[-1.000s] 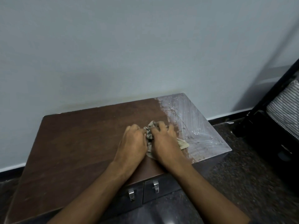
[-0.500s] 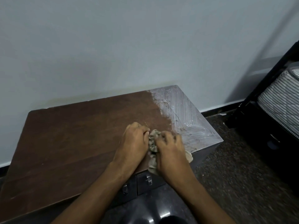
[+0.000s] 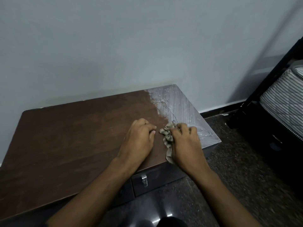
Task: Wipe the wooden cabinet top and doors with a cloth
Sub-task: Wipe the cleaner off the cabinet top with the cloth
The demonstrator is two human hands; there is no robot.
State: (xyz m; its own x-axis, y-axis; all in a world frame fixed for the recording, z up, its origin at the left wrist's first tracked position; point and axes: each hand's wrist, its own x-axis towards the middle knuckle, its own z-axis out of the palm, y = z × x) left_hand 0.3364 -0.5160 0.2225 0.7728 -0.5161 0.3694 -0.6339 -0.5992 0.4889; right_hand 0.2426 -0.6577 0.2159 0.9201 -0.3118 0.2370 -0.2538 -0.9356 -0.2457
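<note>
Cloth (image 3: 167,137): crumpled grey rag on the cabinet top (image 3: 78,138), near its front edge at about 4 o'clock from the centre, one tail trailing toward you.
Right hand (image 3: 186,141): your fingers are curled over the rag, bunching it against the wood.
Left hand (image 3: 139,140): just beside the rag at 9 o'clock, apart from it, fingers curled under, resting on the wood and holding nothing.
Handling: soft, light and limp, I judge; gather the loose tail into your palm so it does not drag.
Surface: dark brown wood, with a pale streaked patch (image 3: 178,108) from 1 to 3 o'clock.
Doors: two door fronts below, one metal handle (image 3: 144,178) plain.
Room: pale wall behind, speckled dark floor (image 3: 237,169), striped mattress (image 3: 285,97) at 3 o'clock.
</note>
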